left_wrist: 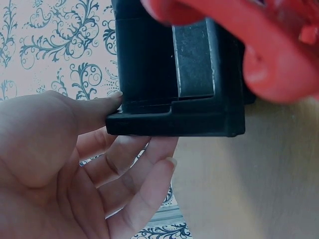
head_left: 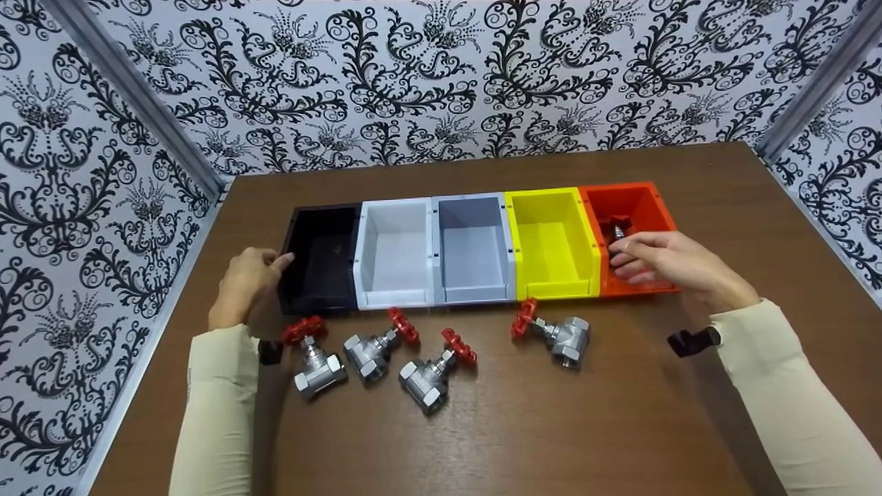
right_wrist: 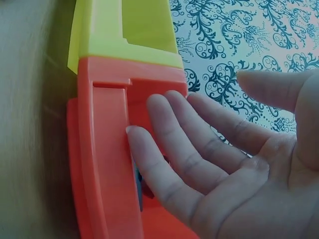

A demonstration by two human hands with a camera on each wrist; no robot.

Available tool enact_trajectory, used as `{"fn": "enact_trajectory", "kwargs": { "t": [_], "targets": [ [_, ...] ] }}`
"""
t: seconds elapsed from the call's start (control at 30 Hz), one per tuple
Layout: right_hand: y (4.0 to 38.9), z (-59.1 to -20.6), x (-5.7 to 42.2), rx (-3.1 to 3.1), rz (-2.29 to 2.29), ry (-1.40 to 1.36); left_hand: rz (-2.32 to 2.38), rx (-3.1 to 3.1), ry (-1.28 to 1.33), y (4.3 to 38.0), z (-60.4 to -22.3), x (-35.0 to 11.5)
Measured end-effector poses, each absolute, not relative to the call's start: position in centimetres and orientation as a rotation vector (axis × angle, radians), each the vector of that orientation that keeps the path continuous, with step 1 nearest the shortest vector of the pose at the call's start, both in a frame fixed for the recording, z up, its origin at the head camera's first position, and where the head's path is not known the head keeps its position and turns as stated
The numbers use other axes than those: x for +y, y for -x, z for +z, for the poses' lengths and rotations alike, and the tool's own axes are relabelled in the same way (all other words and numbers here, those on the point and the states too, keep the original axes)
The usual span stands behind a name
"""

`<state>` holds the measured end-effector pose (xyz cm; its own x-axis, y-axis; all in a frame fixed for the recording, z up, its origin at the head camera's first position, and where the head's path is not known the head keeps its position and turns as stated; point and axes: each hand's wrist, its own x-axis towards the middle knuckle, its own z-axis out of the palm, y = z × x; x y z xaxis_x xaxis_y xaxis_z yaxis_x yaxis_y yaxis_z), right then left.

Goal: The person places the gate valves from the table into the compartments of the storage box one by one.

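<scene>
At the left end of the bin row, my left hand (head_left: 248, 282) holds the outer side of the black bin (head_left: 324, 305). In the left wrist view its thumb lies on the rim of the bin, and other fingers pass behind the lower edge. Over the red bin (head_left: 658, 207) hovers my right hand (head_left: 665, 262), fingers loosely bent with nothing between them. Inside that bin lies a valve (head_left: 618, 231), partly hidden by the fingers. In the right wrist view only a dark bit of it shows behind the fingers.
Between the end bins stand a white bin (head_left: 396, 300), a grey bin (head_left: 475, 295) and a yellow bin (head_left: 558, 289). Several metal valves with red handwheels lie in front, including a left one (head_left: 320, 372) and a right one (head_left: 568, 341). Patterned walls (head_left: 441, 83) enclose the table.
</scene>
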<state>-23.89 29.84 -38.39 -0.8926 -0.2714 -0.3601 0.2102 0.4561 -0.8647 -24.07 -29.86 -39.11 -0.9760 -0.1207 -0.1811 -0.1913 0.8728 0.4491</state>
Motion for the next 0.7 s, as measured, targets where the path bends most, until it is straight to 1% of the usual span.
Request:
{"fn": "enact_trajectory", "kwargs": {
  "t": [0.4,0.7],
  "targets": [
    [23.36,-38.00,29.60,2.220,-1.456,0.061,0.717,2.903,0.235,24.12,-39.15,-29.88],
    [22.94,-38.03,29.09,2.173,-1.403,0.217,0.720,2.896,0.247,24.17,-39.27,-29.97]
  ]
}}
